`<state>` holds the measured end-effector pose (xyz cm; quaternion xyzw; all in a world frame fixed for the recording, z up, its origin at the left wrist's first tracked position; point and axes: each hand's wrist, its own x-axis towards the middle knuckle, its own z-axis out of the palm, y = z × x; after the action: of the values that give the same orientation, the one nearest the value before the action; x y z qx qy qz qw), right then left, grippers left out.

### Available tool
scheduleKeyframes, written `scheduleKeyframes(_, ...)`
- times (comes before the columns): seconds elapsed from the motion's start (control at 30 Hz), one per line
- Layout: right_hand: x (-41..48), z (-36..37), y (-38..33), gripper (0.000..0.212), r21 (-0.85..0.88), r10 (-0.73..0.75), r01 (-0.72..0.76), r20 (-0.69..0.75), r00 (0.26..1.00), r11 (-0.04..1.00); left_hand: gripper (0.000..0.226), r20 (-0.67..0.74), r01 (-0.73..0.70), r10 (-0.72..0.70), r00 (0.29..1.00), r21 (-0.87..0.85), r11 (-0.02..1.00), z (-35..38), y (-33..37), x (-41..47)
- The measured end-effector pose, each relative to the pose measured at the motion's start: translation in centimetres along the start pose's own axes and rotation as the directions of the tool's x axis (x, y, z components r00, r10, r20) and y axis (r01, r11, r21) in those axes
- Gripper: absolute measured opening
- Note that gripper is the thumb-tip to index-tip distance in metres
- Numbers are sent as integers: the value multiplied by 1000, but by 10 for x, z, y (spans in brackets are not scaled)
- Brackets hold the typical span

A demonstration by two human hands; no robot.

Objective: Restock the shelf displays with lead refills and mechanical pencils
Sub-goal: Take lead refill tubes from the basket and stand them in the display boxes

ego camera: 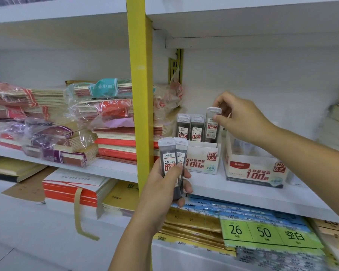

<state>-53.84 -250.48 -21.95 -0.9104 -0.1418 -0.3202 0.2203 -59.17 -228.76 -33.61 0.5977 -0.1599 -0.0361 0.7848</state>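
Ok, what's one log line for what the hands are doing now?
task: restock refills | right hand: pinches top of refill tube in 0.5 box | left hand: holds two spare tubes

left hand (165, 185): raised, fingers curled, gripping two refill tubes (169, 153)
right hand (241, 118): extended forward, fingertips pinching single refill tube (211, 130)

Post: a yellow metal upright (140, 94) splits my view.
Left of it: I see stacks of thin notebooks in clear plastic wrap (47, 106), with red, teal and purple bands.
Below those: a white-and-red paper bundle (70, 190), with a loose tan paper strap (77, 212) hanging off it.
Lower right: a green card (262, 231); I read 26 and 50.
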Motion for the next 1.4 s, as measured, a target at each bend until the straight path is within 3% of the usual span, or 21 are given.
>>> scheduleKeyframes(0.17, 3, 3, 4, 21, -90, -2, 6, 49, 999, 996, 20, -7, -1, 1, 1000, -7, 1000, -3, 1, -1)
scheduleKeyframes(0.3, 7, 7, 6, 8, -311, -13, 10, -8, 1000, 950, 36, 3, -23, 23, 1000, -33, 999, -4, 2, -1)
scheduleKeyframes(0.43, 11, 8, 7, 17, -412, -29, -3, -70, 997, 911, 37, -7, -40, 39, 999, -39, 998, -4, 1, 0)
scheduleKeyframes(0.63, 3, 5, 3, 30, -495, -35, 10, -42, 999, 869, 40, 4, -36, 36, 999, -9, 999, -2, 2, -1)
scheduleKeyframes(0.7, -8, 1, -8, 29, -415, -71, 34, -73, 995, 909, 40, 14, -35, 35, 999, -9, 999, -2, 4, -3)
scheduleKeyframes(0.8, -38, -4, -39, 22, 34, -18, 18, -12, 1000, 999, 37, 40, -35, 36, 999, -12, 999, -1, 5, -5)
scheduleKeyframes(0.87, -56, -1, -57, 19, 297, 25, -66, 139, 990, 952, 31, 64, -34, 35, 997, -12, 999, 0, 7, -7)
scheduleKeyframes(0.93, -66, 7, -64, 24, 445, 72, -181, 251, 965, 877, 28, 92, -28, 30, 995, -15, 999, 1, 7, -8)
scheduleKeyframes(1.13, -69, 9, -59, 16, 582, 284, -341, 191, 940, 738, 45, 143, 11, -5, 990, -43, 999, 1, 5, -9)
scheduleKeyframes(1.23, -59, -2, -50, 15, 653, 374, -319, 58, 926, 687, 42, 109, -4, 7, 994, -25, 1000, -2, 2, -6)
scheduleKeyframes(1.33, -42, -21, -38, 13, 559, 320, -178, -168, 932, 810, 39, 50, -13, 13, 999, 7, 1000, -5, -2, -3)
scheduleKeyframes(1.4, -31, -28, -31, 17, 432, 209, -93, -230, 951, 897, 36, 31, -16, 15, 999, 21, 1000, -5, -4, -2)
